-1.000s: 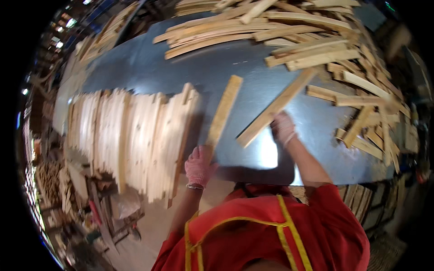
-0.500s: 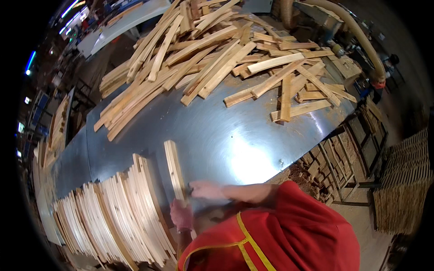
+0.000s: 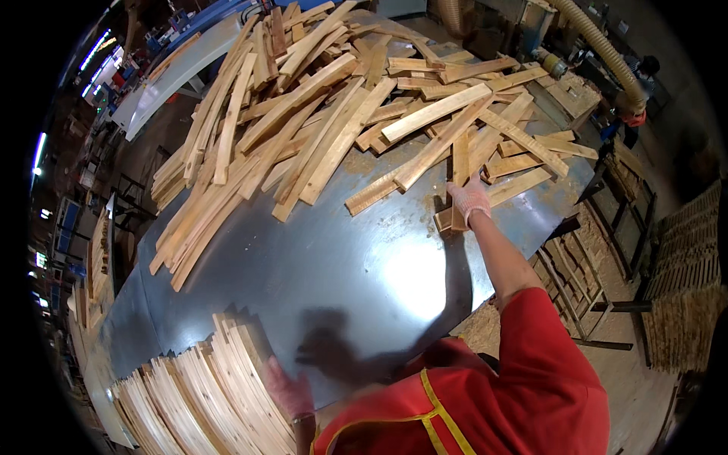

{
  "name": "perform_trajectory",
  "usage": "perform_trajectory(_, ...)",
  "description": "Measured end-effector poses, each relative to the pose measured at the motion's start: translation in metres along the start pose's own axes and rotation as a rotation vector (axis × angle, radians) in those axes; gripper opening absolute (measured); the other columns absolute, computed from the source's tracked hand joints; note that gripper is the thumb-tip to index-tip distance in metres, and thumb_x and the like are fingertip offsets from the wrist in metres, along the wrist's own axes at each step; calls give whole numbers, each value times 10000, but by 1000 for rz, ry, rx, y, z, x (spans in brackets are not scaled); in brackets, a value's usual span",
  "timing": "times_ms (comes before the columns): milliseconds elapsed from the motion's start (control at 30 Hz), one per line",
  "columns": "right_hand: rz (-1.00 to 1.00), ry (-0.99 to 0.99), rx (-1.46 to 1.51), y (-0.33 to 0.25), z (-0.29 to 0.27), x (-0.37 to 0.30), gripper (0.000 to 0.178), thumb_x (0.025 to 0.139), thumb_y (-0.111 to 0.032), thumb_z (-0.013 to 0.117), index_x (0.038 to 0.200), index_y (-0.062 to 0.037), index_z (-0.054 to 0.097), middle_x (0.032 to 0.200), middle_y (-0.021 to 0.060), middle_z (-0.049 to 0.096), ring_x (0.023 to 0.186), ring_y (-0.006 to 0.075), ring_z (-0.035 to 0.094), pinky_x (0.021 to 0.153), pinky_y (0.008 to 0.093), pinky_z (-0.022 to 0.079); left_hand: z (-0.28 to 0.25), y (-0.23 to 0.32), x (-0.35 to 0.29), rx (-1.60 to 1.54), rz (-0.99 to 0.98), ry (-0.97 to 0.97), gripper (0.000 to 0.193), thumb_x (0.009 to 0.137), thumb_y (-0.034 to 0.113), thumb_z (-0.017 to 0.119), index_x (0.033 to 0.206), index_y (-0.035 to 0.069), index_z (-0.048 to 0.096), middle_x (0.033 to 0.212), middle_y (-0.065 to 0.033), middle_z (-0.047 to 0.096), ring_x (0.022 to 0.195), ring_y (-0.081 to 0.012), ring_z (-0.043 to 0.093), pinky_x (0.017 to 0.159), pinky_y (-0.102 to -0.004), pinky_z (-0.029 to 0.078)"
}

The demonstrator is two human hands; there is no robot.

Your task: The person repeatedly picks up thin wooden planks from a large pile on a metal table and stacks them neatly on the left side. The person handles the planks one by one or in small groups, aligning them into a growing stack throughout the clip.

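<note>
At the far right of the metal table (image 3: pixel 334 254), my right hand (image 3: pixel 472 199), in a pale knit glove, grips the near end of a short wooden strip (image 3: pixel 460 159). That strip lies against other strips at the edge of a loose pile (image 3: pixel 326 136). My left hand (image 3: pixel 289 388), gloved in pink and slightly blurred, is open with its fingers apart. It is beside the right end of a tight row of wooden strips (image 3: pixel 220 379) standing side by side at the near left; whether it touches the last strip I cannot tell.
A slatted wooden rack or stack (image 3: pixel 686 265) stands on the floor to the right, near a metal frame (image 3: pixel 576 277) with wood pieces. A ribbed hose (image 3: pixel 599 45) hangs at the back right, near another person (image 3: pixel 647 68). A pale machine surface (image 3: pixel 186 72) lies at the back left.
My left hand no longer holds the strip it held upright and is now open beside the row. My right hand has reached far forward to the pile and taken hold of a short strip.
</note>
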State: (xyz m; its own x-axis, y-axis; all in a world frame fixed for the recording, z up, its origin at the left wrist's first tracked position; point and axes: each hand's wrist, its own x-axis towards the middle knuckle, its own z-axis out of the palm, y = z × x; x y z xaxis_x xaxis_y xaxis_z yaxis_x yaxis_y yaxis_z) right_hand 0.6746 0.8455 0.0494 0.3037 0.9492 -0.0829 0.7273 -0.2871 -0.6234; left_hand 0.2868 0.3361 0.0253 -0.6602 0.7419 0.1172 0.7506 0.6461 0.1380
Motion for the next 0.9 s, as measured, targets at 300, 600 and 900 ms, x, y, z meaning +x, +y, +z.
perform_trajectory(300,180,-636,1164,24,17,-25,383,939,-156,738,1235,44,601,1030,105,699,898,227,683,765,390,599,22,246,103,-356,420,-258,952,739,329,886,1551,62,466,1522,-265,520,1436,-427,490,1177,-501,426)
perform_trajectory(600,-740,-744,-13,-49,-8,-37,495,901,-337,635,1304,-51,653,1212,270,698,1131,422,674,993,499,528,55,313,79,-141,294,-560,1017,765,481,815,1568,31,383,1357,-232,621,1192,-407,645,974,-514,545)
perform_trajectory(900,-842,-449,-454,-108,42,94,318,945,-189,632,1234,-72,696,1100,208,747,1029,396,722,909,475,575,43,279,73,-165,232,-405,759,798,317,775,1462,65,507,1197,-174,658,1048,-400,671,869,-520,571)
